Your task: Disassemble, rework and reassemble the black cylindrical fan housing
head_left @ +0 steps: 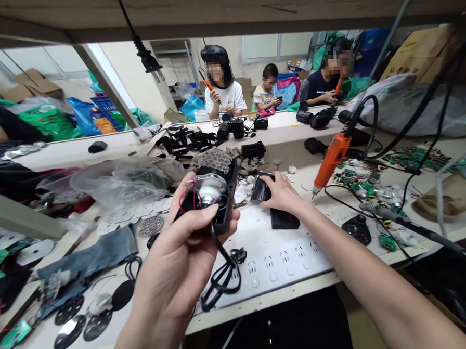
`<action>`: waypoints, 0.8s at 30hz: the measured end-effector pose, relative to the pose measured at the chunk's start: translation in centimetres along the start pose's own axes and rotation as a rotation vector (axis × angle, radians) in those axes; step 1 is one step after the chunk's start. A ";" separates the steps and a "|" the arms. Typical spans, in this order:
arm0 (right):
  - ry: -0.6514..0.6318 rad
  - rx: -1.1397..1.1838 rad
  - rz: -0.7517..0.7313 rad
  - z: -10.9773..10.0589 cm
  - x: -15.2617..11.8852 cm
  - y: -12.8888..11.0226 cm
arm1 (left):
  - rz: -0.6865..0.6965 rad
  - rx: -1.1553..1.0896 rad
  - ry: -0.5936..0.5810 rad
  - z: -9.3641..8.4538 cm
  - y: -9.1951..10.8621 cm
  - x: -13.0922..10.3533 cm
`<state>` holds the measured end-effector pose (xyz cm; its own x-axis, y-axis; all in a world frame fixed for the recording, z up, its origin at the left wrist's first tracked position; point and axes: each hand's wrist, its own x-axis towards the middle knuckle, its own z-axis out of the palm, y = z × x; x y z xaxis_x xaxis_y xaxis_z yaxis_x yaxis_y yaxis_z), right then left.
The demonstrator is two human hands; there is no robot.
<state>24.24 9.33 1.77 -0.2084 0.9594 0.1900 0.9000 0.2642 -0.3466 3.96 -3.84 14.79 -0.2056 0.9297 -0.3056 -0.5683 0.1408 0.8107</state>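
My left hand [189, 234] is wrapped round an opened black plastic housing [228, 195]. Inside it sits a motor [212, 188] with a white and silver body, and thin red and blue wires run beside it. A black power cord [222, 263] hangs from the housing down to the bench. Over to the right, my right hand [281, 193] has its fingers on a curved black plastic shell [260, 189] near the bench top. Its fingertips are partly hidden. Just below that hand lies another black plastic piece [284, 218].
An orange electric screwdriver [332, 161] hangs at the right. A strip of sockets [277, 266] runs along the front edge. Green circuit boards [419, 159] lie right; plastic bags [127, 177] and round black discs [98, 325] lie left. Several people sit across the bench.
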 end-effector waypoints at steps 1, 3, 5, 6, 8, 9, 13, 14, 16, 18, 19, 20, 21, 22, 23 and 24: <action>0.027 0.003 -0.016 -0.6 -0.5 -0.1 | 0.001 0.010 0.011 0.3 0.5 -0.8; 0.085 0.007 -0.058 -1.9 -1.7 -0.5 | -0.031 0.035 0.052 0.6 1.4 -2.7; 0.132 0.008 -0.105 -3.1 -3.2 -1.0 | -0.110 0.058 0.109 0.6 1.7 -4.5; 0.150 0.009 -0.123 -3.7 -4.1 -1.2 | -0.149 0.065 0.114 0.5 1.6 -5.4; 0.179 0.012 -0.148 -4.7 -6.2 -1.4 | -0.179 0.065 0.047 -0.2 0.8 -6.7; 0.189 0.014 -0.155 -5.1 -7.3 -1.5 | -0.166 0.063 -0.019 -0.6 0.0 -7.1; 0.200 0.039 -0.148 -6.4 -12.4 -1.0 | -0.184 0.107 -0.212 -2.3 -4.6 -7.7; 0.191 0.057 -0.136 -6.5 -13.7 -0.9 | -0.223 0.126 -0.219 -2.7 -5.7 -7.8; 0.170 0.090 -0.099 -6.3 -16.0 -0.4 | -0.279 0.156 -0.193 -3.2 -7.7 -7.8; 0.158 0.109 -0.035 -5.6 -17.7 0.0 | -0.281 0.183 -0.151 -3.7 -9.0 -7.8; 0.157 0.115 0.002 -5.1 -18.3 0.2 | -0.270 0.201 -0.134 -3.9 -9.4 -7.7; 0.158 0.121 0.036 -4.6 -18.6 0.4 | -0.258 0.218 -0.120 -4.2 -9.8 -7.7; 0.159 0.129 0.064 -4.1 -18.8 0.6 | -0.253 0.231 -0.109 -4.3 -10.0 -7.7; 0.160 0.135 0.084 -3.6 -18.9 0.7 | -0.253 0.239 -0.099 -4.5 -10.2 -7.6; 0.161 0.137 0.094 -3.2 -18.9 0.7 | -0.257 0.243 -0.089 -4.6 -10.3 -7.6; 0.163 0.134 0.094 -2.8 -18.9 0.7 | -0.262 0.244 -0.080 -4.7 -10.4 -7.5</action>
<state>29.87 -8.89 0.52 -0.0519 0.9546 0.2933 0.8513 0.1958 -0.4868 7.70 -13.87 6.28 -0.0092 0.8736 -0.4866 -0.3849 0.4460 0.8080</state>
